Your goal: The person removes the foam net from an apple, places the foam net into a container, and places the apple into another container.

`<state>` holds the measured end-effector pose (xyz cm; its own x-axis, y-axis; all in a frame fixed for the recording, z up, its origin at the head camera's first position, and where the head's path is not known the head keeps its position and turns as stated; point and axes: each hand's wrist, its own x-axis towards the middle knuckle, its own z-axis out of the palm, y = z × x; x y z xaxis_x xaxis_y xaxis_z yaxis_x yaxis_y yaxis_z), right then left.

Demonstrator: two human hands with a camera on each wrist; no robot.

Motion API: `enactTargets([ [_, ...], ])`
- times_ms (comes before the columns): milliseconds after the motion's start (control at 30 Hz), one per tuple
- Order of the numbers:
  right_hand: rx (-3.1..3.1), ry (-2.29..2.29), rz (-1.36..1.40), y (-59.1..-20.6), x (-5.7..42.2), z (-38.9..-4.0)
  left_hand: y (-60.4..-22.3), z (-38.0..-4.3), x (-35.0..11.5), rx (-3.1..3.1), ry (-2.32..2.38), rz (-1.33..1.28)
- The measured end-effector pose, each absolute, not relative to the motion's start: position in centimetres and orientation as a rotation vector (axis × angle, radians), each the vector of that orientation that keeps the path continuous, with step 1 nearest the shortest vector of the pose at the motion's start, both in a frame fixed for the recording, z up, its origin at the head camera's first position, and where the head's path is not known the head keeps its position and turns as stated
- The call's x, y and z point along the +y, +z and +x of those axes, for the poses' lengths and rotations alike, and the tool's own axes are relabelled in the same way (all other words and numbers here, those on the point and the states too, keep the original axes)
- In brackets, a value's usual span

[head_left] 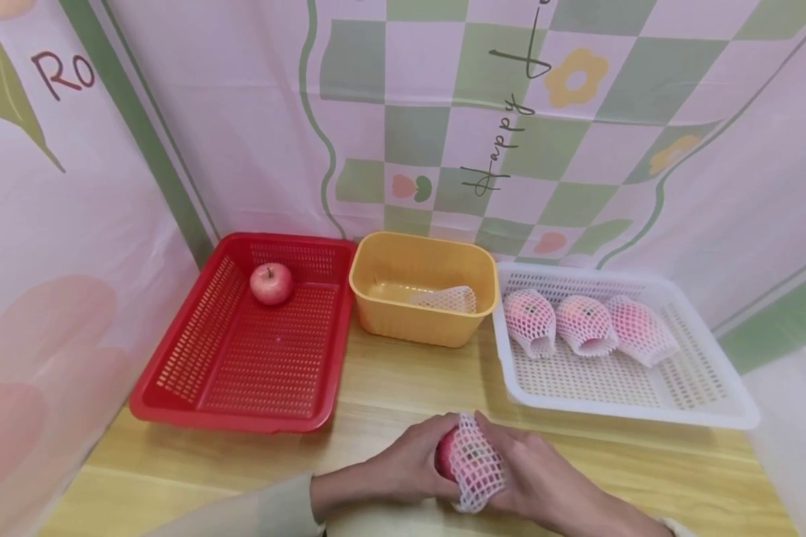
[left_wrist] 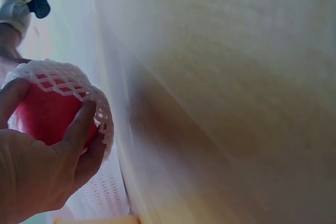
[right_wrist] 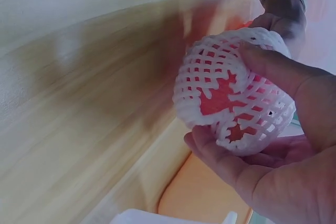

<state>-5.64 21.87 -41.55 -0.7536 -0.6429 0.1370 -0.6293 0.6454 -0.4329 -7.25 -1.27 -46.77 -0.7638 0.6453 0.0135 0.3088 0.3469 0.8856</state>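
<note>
A red apple (left_wrist: 48, 114) is held between both hands above the front of the table, partly inside a white foam net sleeve (head_left: 477, 466). My left hand (head_left: 411, 461) grips the apple's bare side, thumb and fingers curled about it. On the other side, my right hand (head_left: 544, 471) pinches the netted part; in the right wrist view its thumb and fingers (right_wrist: 218, 156) press on the mesh. The net covers most of the apple there, with red skin showing through a gap. In the left wrist view the net's edge lies around the apple beside the fingertips.
A red basket (head_left: 242, 424) at left holds one bare apple (head_left: 272, 283). In the middle stands a yellow bin (head_left: 416, 322) with an unfilled foam net (head_left: 446, 299) inside. The white basket (head_left: 618, 412) at right contains three netted apples (head_left: 586, 324). A patterned curtain (head_left: 255, 112) hangs behind.
</note>
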Motion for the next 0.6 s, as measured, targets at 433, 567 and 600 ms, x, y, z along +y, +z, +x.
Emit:
enactTargets([
  [433,2.834,-0.772,-1.226,-41.7,23.2,-6.1,-46.4,-7.4,-1.6,2.286,1.368,0.745],
  [567,2.844,-0.819,-1.209,-41.6,23.2,-6.0,-46.3,-7.5,-1.8,2.282,1.382,0.72],
  [600,2.849,-0.829,-1.201,-41.5,23.2,-6.0,-46.3,-7.5,-1.8,2.281,1.388,0.71],
])
